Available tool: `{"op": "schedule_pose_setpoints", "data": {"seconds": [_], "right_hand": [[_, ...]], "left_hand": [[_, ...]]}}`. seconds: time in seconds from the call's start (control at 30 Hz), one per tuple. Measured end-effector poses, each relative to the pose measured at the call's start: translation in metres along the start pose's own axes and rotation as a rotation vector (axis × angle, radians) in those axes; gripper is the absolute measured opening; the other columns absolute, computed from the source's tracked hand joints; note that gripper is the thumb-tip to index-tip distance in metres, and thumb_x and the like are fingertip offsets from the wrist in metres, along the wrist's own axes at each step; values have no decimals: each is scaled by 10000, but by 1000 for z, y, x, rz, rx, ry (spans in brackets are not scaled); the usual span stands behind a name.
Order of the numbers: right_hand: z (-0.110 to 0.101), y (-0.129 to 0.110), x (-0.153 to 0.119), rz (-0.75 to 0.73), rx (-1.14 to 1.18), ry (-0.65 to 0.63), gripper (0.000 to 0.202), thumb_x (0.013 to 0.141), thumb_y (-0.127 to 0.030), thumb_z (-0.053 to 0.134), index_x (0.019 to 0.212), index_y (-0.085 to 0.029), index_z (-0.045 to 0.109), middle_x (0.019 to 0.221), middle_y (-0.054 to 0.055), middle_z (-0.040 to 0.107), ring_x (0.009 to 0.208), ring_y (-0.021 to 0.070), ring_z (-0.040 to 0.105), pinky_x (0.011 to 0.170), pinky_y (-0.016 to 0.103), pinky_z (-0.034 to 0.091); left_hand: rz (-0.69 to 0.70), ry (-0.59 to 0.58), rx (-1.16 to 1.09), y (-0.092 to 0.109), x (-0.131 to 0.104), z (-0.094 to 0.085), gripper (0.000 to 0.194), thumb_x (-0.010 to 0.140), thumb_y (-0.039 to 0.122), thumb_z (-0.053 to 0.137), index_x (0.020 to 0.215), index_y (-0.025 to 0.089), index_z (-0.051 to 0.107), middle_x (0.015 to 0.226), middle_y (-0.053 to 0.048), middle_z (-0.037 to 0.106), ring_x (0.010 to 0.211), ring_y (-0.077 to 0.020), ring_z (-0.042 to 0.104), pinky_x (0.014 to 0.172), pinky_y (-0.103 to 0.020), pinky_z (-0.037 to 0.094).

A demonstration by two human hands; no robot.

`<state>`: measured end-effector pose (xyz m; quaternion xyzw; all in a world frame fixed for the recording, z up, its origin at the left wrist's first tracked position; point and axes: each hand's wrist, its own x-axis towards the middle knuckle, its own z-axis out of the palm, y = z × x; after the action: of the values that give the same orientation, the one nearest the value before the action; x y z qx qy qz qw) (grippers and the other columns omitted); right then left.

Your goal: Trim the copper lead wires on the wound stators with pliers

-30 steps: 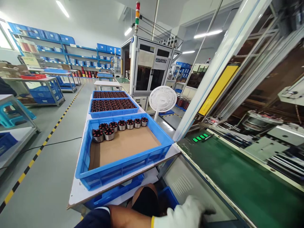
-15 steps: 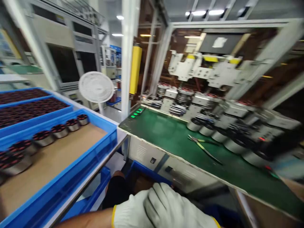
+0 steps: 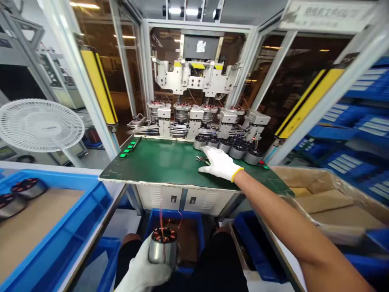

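My left hand (image 3: pixel 146 265), in a white glove, is wrapped round a motor stator (image 3: pixel 163 247) with a shiny metal shell. Copper windings show in its top, and loose reddish wires stand up from it. My gloved right hand (image 3: pixel 220 163) reaches over the green work surface (image 3: pixel 164 162), thumb and fingers spread. Beneath it lies a pair of pliers (image 3: pixel 201 159); only the jaw end shows, the handles being hidden by the hand. Just behind the fingertips stands a row of several grey stators (image 3: pixel 238 150).
A winding machine (image 3: pixel 196 85) with clamped stators stands behind the work surface. To the left are a white fan (image 3: pixel 42 125) and a blue tray (image 3: pixel 82 227) with stators. A blue bin (image 3: pixel 199 227) sits below, and a cardboard-lined box (image 3: pixel 331 194) at right.
The view has swung right to face the machine. My hands, together before, are now apart: the left holds a stator low down, and the right has reached forward over the pliers.
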<state>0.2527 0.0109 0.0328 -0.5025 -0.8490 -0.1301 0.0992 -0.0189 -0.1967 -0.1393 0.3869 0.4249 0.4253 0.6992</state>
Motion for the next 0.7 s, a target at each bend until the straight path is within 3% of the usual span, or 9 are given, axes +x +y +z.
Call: {"op": "schedule_pose_setpoints", "data": {"seconds": [0.07,0.17,0.37,0.47,0.53,0.6,0.7], "right_hand": [[12,27,-2,80,-34,-96,757,816,-611,543,1375,-112,439,1388,182,475,1250,334,453,1023,437,374],[16,34,-23,57,-87,-124,684,868,-625,446,1347,-139,483,1336,160,531,1188,314,510,996,430,393],[6,22,-76,-28,-101,-97,727,822,-616,518,1373,-146,448,1355,165,507,1192,339,496,995,463,404],[8,20,-96,-51,-119,-58,737,774,-475,617,1393,-131,414,1353,179,494,1181,353,495,975,473,420],[8,12,-106,-28,-179,-49,644,803,-354,582,1387,-132,426,1255,187,551,1102,348,542,898,453,457],[8,-2,-116,-29,-219,-76,551,852,-259,495,1390,-162,435,1155,172,594,1010,317,589,807,409,481],[7,-30,-130,-140,-100,-126,566,839,-195,472,1402,-230,423,1217,130,592,993,276,617,778,367,506]], "left_hand": [[2,31,-107,1,-2,1,489,500,215,774,977,276,683,868,-56,718,822,-317,663,739,-439,512],[26,38,-219,5,-7,3,523,500,194,775,1013,230,680,972,-78,723,872,-324,665,762,-436,519],[40,59,-376,22,-13,-2,476,603,259,744,1053,127,667,1026,-130,706,908,-310,667,803,-403,528],[46,74,-392,29,-13,-1,479,568,203,736,1030,107,652,999,-134,710,879,-304,672,777,-403,535],[61,90,-382,31,-12,4,458,553,166,725,999,111,636,935,-111,716,838,-280,673,759,-394,533],[48,125,-364,31,-12,10,485,521,147,739,988,128,612,867,-78,710,786,-258,670,731,-388,531],[-19,132,-343,29,-11,16,581,468,122,770,1015,155,577,844,-50,694,758,-247,663,714,-388,523]]}}
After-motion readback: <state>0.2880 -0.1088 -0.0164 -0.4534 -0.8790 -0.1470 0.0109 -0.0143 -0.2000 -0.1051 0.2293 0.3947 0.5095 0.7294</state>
